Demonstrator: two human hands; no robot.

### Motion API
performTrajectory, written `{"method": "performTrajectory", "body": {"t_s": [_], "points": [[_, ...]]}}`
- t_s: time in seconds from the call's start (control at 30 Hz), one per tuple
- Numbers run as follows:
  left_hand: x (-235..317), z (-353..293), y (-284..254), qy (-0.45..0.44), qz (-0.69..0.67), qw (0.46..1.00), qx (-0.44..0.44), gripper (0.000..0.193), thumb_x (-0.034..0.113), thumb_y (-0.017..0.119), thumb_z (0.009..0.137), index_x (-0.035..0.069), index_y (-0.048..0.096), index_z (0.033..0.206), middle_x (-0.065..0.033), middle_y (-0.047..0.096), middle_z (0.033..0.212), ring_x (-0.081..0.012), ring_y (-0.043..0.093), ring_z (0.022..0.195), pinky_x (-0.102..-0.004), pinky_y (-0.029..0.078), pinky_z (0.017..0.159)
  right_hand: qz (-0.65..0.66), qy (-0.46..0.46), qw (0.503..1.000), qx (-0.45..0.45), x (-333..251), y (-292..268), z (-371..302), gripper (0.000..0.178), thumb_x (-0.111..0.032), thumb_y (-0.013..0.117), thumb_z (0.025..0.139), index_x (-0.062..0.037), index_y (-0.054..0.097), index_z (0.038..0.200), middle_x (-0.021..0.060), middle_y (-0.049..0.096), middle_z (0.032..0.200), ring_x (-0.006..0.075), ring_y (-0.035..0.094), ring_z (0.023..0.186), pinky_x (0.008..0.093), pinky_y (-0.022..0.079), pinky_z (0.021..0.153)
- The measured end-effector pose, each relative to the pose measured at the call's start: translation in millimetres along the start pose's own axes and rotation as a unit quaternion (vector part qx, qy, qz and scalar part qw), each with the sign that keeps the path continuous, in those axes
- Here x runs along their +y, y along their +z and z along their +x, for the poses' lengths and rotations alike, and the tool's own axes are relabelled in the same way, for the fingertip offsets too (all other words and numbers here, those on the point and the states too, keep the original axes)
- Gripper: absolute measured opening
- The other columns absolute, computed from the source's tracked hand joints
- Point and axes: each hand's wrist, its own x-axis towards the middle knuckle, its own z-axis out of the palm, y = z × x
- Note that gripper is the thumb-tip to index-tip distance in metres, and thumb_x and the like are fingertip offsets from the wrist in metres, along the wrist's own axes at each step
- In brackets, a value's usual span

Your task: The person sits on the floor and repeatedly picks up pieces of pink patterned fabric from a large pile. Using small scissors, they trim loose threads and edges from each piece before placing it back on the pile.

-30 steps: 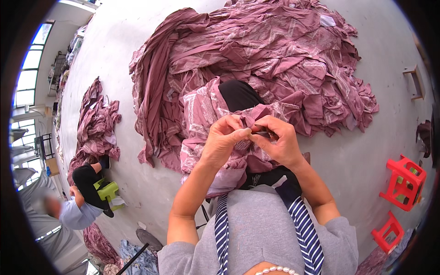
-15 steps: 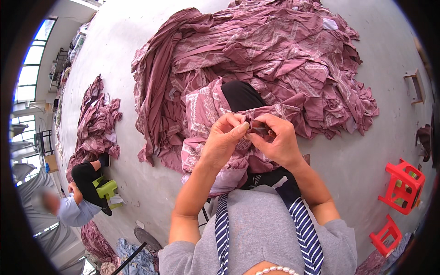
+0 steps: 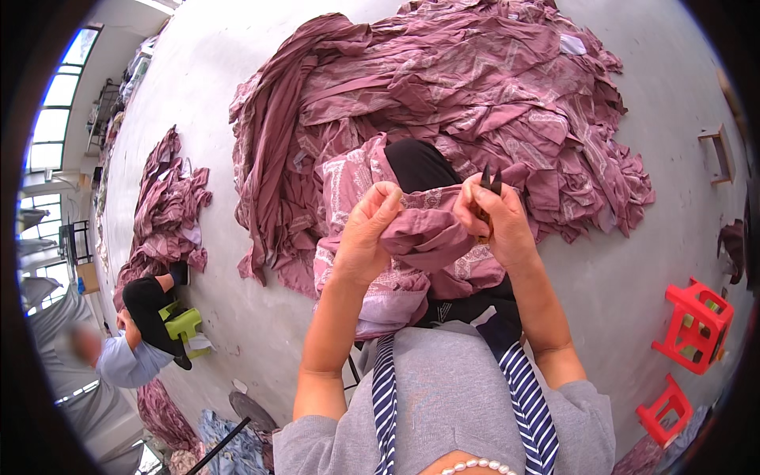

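A mauve-pink cloth piece with pale pattern [image 3: 427,237] is held up between my hands, over more of the same fabric on my lap. My left hand [image 3: 367,233] is closed, pinching the cloth's left end between thumb and fingers. Opposite it, my right hand [image 3: 500,224] is closed around a small pair of thread snips [image 3: 491,180], whose dark pointed blades stick up past the fingers. The cloth's right end meets the fingertips of that same hand. Most of the snips' handle is hidden in the palm.
A large heap of pink fabric [image 3: 443,87] lies ahead on the pale floor. Red plastic stools [image 3: 697,324] stand at right. At left a person [image 3: 138,344] sits on a green stool [image 3: 184,324] beside a smaller fabric pile [image 3: 162,214]. Blue cloth [image 3: 229,443] lies lower left.
My hands have moved apart from a close pinch, spreading a band of cloth between them. The right hand has turned, so the snips' blades now show upright.
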Motion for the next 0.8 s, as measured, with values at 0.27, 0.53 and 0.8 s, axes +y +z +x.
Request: {"method": "performTrajectory", "body": {"t_s": [0.27,0.53,0.8], "points": [[0.3,-1.0,0.0,0.020,0.084,0.996,0.029,0.018,0.016,0.056,0.096,0.006,0.055,0.112,0.0065,0.054,0.078,0.0002,0.050,0.066,-0.0151,0.041,0.059,-0.219,-0.090,0.970,0.054,8.4,12.1,-6.2,0.015,-0.017,0.063,0.091,-0.0028,0.059,0.092,-0.0014,0.058,0.075,-0.0006,0.040,0.057,0.0147,0.031,0.052],[0.9,-8.8,-12.0,-0.106,0.171,0.978,-0.062,0.024,0.022,0.058,0.096,0.001,0.061,0.106,0.0018,0.062,0.089,-0.0029,0.057,0.078,-0.0184,0.047,0.071,-0.167,0.018,0.985,0.024,3.3,0.9,-7.0,0.010,-0.011,0.069,0.087,-0.0045,0.062,0.087,-0.0100,0.049,0.071,-0.0013,0.040,0.062,0.0165,0.030,0.053],[6.0,-12.0,-7.4,-0.076,0.144,0.985,-0.060,0.024,0.018,0.055,0.097,0.000,0.063,0.110,0.0013,0.065,0.096,-0.0036,0.058,0.084,-0.0187,0.048,0.076,-0.338,-0.106,0.934,0.053,5.4,-5.3,-4.1,0.019,-0.017,0.067,0.088,-0.0031,0.057,0.097,-0.0027,0.055,0.074,0.0052,0.049,0.063,0.0197,0.038,0.056]]}}
